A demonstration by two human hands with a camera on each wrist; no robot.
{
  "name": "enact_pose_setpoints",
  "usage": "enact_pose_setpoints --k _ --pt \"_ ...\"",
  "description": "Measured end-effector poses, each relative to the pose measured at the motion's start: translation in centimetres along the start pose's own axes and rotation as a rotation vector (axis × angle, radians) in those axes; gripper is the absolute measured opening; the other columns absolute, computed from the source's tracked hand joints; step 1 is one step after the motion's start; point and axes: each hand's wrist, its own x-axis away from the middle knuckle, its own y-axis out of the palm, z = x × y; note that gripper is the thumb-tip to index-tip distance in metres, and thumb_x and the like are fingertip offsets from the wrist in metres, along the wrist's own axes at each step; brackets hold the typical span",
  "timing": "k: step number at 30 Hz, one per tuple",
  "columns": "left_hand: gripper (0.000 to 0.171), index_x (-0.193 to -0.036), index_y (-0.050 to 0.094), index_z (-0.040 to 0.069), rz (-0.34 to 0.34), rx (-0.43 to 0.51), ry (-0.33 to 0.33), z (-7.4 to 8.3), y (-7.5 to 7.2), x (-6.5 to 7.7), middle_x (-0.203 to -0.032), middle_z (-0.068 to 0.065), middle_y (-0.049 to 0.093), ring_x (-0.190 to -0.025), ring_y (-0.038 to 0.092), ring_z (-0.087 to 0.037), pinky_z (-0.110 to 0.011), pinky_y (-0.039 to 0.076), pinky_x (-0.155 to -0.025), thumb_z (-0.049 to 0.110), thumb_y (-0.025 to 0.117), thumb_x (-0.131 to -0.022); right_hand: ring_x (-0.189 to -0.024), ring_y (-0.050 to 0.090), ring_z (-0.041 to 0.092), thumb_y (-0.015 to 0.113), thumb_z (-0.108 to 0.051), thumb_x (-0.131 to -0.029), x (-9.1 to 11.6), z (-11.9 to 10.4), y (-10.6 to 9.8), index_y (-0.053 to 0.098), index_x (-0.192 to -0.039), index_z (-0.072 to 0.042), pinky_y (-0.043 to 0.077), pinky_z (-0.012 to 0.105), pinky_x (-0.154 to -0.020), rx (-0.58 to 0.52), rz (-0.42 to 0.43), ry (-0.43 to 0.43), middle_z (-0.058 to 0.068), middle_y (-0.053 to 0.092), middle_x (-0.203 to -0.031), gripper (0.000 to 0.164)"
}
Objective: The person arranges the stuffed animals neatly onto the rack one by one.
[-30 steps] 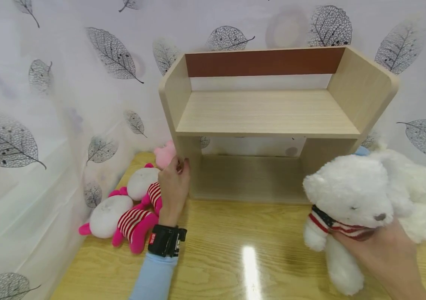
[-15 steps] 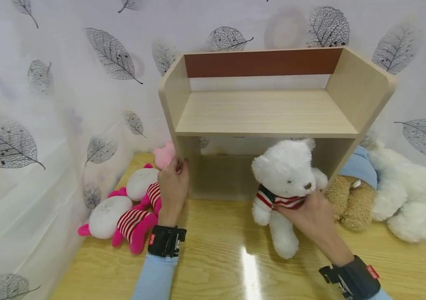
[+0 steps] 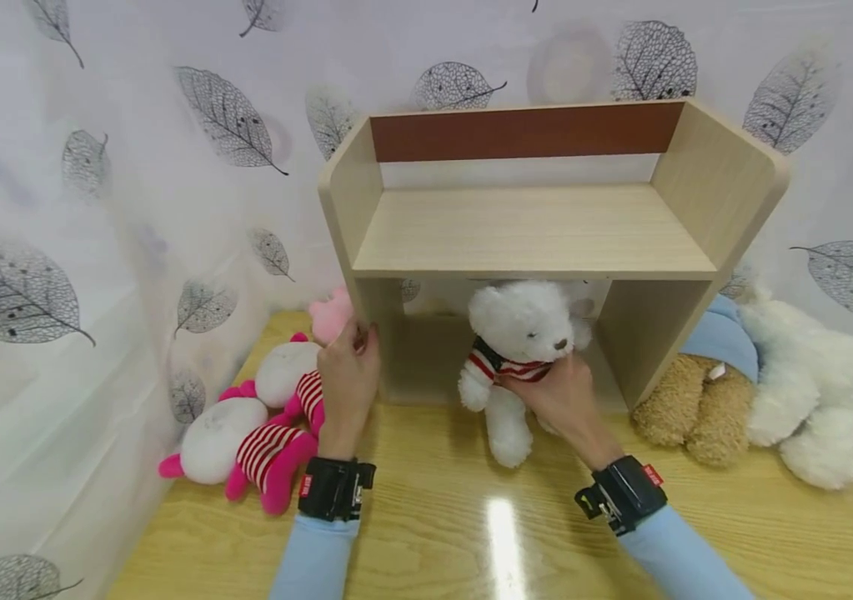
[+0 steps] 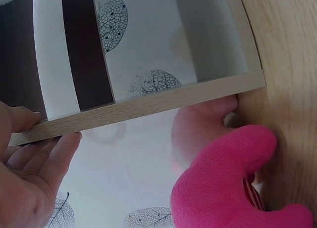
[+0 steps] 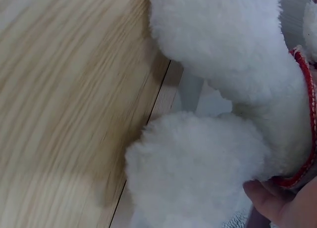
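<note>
The white bear (image 3: pixel 510 325) was at the front of the low part of the shelf (image 3: pixel 534 229), with its legs out over the table (image 3: pixel 426 517). From the head view it was hard to tell how far in it was. The right hand (image 3: pixel 564 396) gripped it by the tummy, on its striped shirt (image 3: pixel 524 369), with the fingers bent round it. The bear looked light, soft and fluffy, not slippery or easy to break. Its arms and legs looked floppy, so the tummy seemed the best place to hold. The left hand (image 3: pixel 349 367) pinched the shelf's side edge, thumb on the inside and fingers on the outside. The shelf looked stiff. It had a high part and a low part, and a red-brown strip (image 3: pixel 527 133) ran along its back near the top. Pink toys (image 3: pixel 268 450) lay just beside it on the left; on the right were a brown toy (image 3: pixel 669 404) with a blue cloth (image 3: pixel 722 333) and a white toy (image 3: pixel 816 392).
</note>
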Motion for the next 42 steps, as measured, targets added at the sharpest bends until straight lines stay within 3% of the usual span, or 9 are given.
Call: enact_pose_setpoints --k 4,11,21,27,32,36,39,42 --pt "0.014 -0.094 0.068 0.003 -0.008 0.001 -0.007 0.1 -0.1 0.0 -0.091 -0.018 0.073 -0.079 0.072 -0.028 -0.038 0.058 -0.067 0.015 0.063 -0.089 -0.097 0.064 0.026 0.077 -0.064 -0.062 -0.9 -0.4 1.4 0.05 -0.122 -0.017 0.054 0.045 -0.073 -0.036 -0.003 0.018 0.004 0.064 -0.108 0.081" --pt "0.015 -0.094 0.068 0.003 -0.008 -0.005 -0.013 -0.1 0.1 0.0 -0.092 -0.018 0.073 -0.079 0.072 -0.028 -0.038 0.058 -0.067 0.016 0.063 -0.089 -0.1 0.064 0.019 0.082 -0.055 -0.062 -3.1 -1.0 4.1 0.048 -0.123 -0.02 0.054 0.039 -0.077 -0.089 0.031 -0.101 -0.002 0.062 -0.11 0.078" --pt "0.013 -0.09 0.068 0.005 0.016 -0.016 0.004 -0.2 0.0 0.0 -0.087 -0.016 0.073 -0.076 0.072 -0.027 -0.04 0.058 -0.064 0.017 0.064 -0.088 -0.11 0.06 0.022 0.072 -0.067 -0.064 -5.4 -2.5 7.9 0.031 -0.139 -0.019 0.053 0.038 -0.085 -0.083 -0.014 -0.045 0.002 0.056 -0.124 0.098" --pt "0.014 -0.086 0.066 0.004 0.002 -0.007 0.011 -0.3 0.1 0.1 -0.087 -0.016 0.073 -0.077 0.072 -0.026 -0.039 0.058 -0.064 0.017 0.063 -0.09 -0.112 0.059 0.026 0.074 -0.066 -0.063 -6.3 -3.1 9.6 0.025 -0.143 -0.018 0.052 0.039 -0.087 -0.117 0.002 0.004 0.007 0.055 -0.129 0.105" --pt "0.014 -0.082 0.065 0.004 0.023 -0.005 0.026 -0.3 0.0 -0.1 -0.086 -0.015 0.074 -0.076 0.072 -0.026 -0.04 0.058 -0.063 0.016 0.063 -0.089 -0.11 0.061 0.024 0.071 -0.06 -0.072 -7.1 -3.6 10.8 0.024 -0.144 -0.017 0.053 0.037 -0.085 -0.15 -0.005 -0.012 0.008 0.058 -0.126 0.096" --pt "0.014 -0.08 0.064 0.005 0.027 -0.013 0.027 -0.2 0.0 0.0 -0.084 -0.014 0.074 -0.075 0.072 -0.025 -0.04 0.057 -0.062 0.016 0.064 -0.089 -0.087 0.064 0.02 0.066 -0.056 -0.08 -7.6 -3.7 11.6 0.025 -0.145 -0.012 0.052 0.034 -0.067 -0.13 0.001 -0.043 0.009 0.063 -0.105 0.088" --pt "0.013 -0.08 0.064 0.005 0.024 -0.019 0.025 -0.2 0.1 0.1 -0.083 -0.014 0.074 -0.075 0.072 -0.025 -0.04 0.057 -0.062 0.016 0.065 -0.088 -0.076 0.06 0.018 0.064 -0.048 -0.085 -7.7 -3.6 12.2 0.038 -0.137 -0.008 0.048 0.031 -0.059 -0.094 0.027 -0.092 0.008 0.06 -0.094 0.07" --pt "0.012 -0.08 0.064 0.006 0.025 -0.015 0.023 -0.2 0.1 0.1 -0.083 -0.013 0.074 -0.075 0.072 -0.024 -0.04 0.057 -0.062 0.016 0.065 -0.088 -0.077 0.06 0.019 0.065 -0.04 -0.087 -7.8 -3.4 12.6 0.049 -0.124 -0.007 0.048 0.031 -0.06 -0.087 0.052 -0.145 0.008 0.058 -0.096 0.052"
